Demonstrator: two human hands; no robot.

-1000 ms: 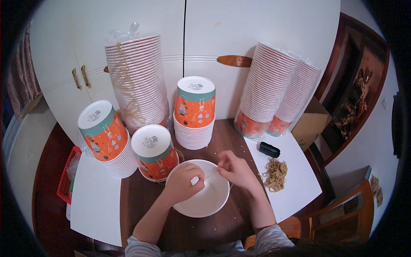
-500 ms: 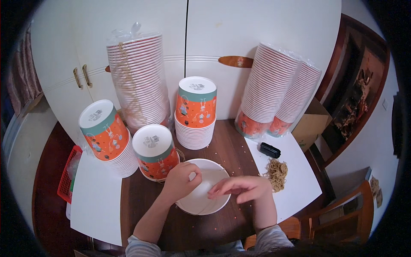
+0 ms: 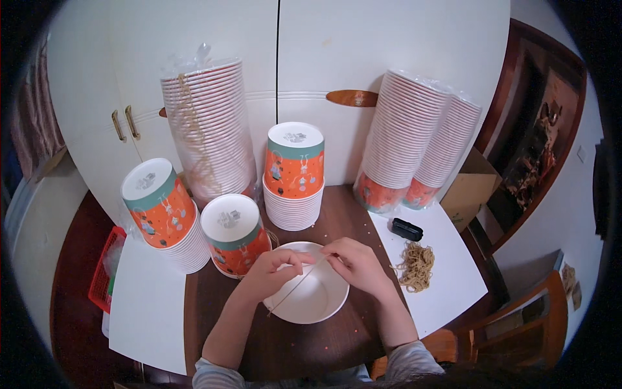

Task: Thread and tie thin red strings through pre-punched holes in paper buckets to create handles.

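Observation:
A white-lined paper bucket (image 3: 317,301) stands mouth up on the brown strip of the table, close to me. A thin tan string (image 3: 288,295) runs slantwise across its mouth, from the near left rim up to my right hand (image 3: 356,264). That hand pinches the string above the far right rim. My left hand (image 3: 275,272) is over the left rim, fingers curled and thumb close to the index finger. What lies between its fingertips is too small to make out. Just left of the bucket is an upside-down orange and green paper bucket (image 3: 243,253).
More upturned buckets form a left stack (image 3: 165,214) and a middle stack (image 3: 295,172). Tall bagged stacks rise at back left (image 3: 210,129) and back right (image 3: 405,129). At right lie a tangled string pile (image 3: 416,266) and a black case (image 3: 407,229). Cabinet doors (image 3: 324,39) stand behind.
My right hand has moved up and left, from open over the bucket to a pinch on the string. The string is now stretched slantwise across the mouth. My left hand has shifted slightly, its fingers reaching rightward.

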